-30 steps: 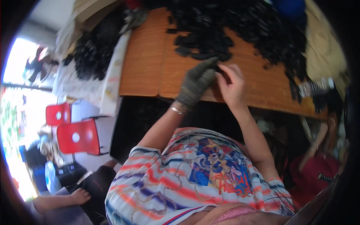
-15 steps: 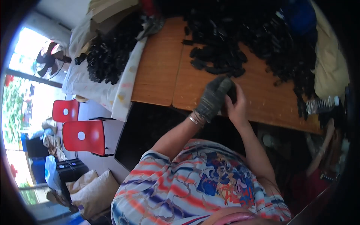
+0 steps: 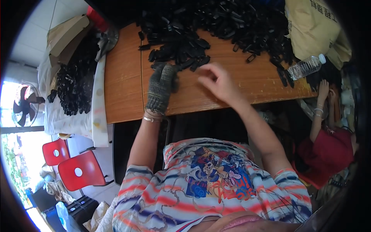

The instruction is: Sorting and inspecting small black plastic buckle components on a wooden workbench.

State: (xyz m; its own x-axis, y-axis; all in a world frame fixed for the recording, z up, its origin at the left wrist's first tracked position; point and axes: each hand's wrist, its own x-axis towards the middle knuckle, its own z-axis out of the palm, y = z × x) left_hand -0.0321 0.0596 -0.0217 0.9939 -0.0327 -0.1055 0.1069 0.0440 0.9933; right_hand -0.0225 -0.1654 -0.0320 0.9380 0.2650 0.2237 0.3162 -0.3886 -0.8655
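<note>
Black pieces [image 3: 179,51] lie beyond my left grip [image 3: 160,87], whose hold I can't tell; my right grip [image 3: 222,83] is parted, bottle [image 3: 307,68] farther right.

Two chairs [image 3: 91,170], both red, stand at lower left — a fan [image 3: 24,105] above them, near the frame's left edge. At upper right, a bottle [image 3: 307,68] lies just below a sack [image 3: 309,33].
</note>
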